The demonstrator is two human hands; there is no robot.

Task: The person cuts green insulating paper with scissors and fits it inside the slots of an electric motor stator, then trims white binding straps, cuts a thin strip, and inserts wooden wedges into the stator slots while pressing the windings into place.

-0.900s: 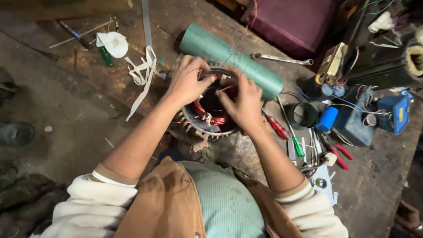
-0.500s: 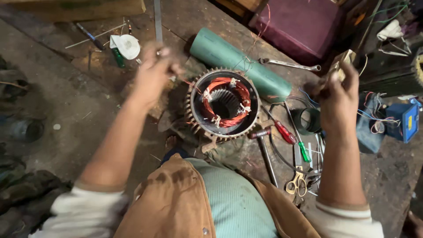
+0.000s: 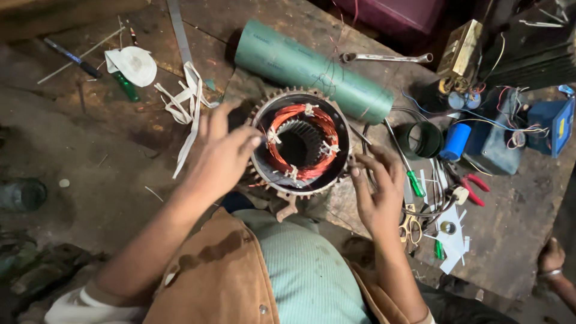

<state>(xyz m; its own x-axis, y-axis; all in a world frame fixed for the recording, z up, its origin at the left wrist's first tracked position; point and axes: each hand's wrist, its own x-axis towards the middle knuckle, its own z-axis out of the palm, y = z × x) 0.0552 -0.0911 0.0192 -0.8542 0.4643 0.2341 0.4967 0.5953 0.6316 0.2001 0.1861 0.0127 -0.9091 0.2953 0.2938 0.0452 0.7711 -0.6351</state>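
I see my left hand (image 3: 222,153) spread open, fingers loosely apart, its fingertips resting against the left rim of the motor stator (image 3: 302,144); it grips nothing. My right hand (image 3: 378,186) is open too, fingers slightly curled, the fingertips touching or just beside the stator's right rim, and it holds nothing either. The stator sits near the middle of the dusty wooden surface (image 3: 108,156), right in front of my body, standing on end so its bore faces straight up at me and its long axis runs vertical. It is a round, dark metal housing with cooling fins around the outside, a ring of ridged steel laminations within, and copper-red windings (image 3: 312,129) looped around the bore, tied at intervals with pale lacing. Just behind it lies a smooth green plastic pipe (image 3: 312,69) on its side, running from upper left to lower right. A steel wrench (image 3: 384,58) lies beyond the pipe. White cloth tape strips (image 3: 186,111) trail to the left. To the right I see a green-handled screwdriver (image 3: 414,180), red-handled pliers (image 3: 474,183) and a blue cylinder (image 3: 455,141).
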